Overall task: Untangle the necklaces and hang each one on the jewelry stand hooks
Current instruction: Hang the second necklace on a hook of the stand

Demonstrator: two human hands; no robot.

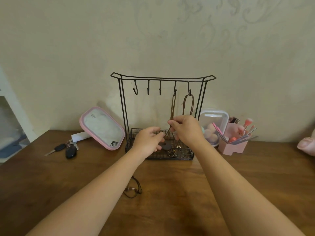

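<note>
Necklace [172,108] on hook [175,91], right hand [185,129] seemingly pinching it

A brown wooden table [68,184] stood against a pale wall. At the far middle of it stood a black wire jewelry stand [122,103] with a mesh basket base. Left of the stand, a pink-rimmed mirror [102,128] leaned tilted, with a white tube [80,136] and a bunch of dark keys [68,149] further left. Right of the stand were a clear lidded box [214,120] and a pink organiser [233,147] of brushes. A dark cord necklace [134,188] lay loose on the near middle.
</note>
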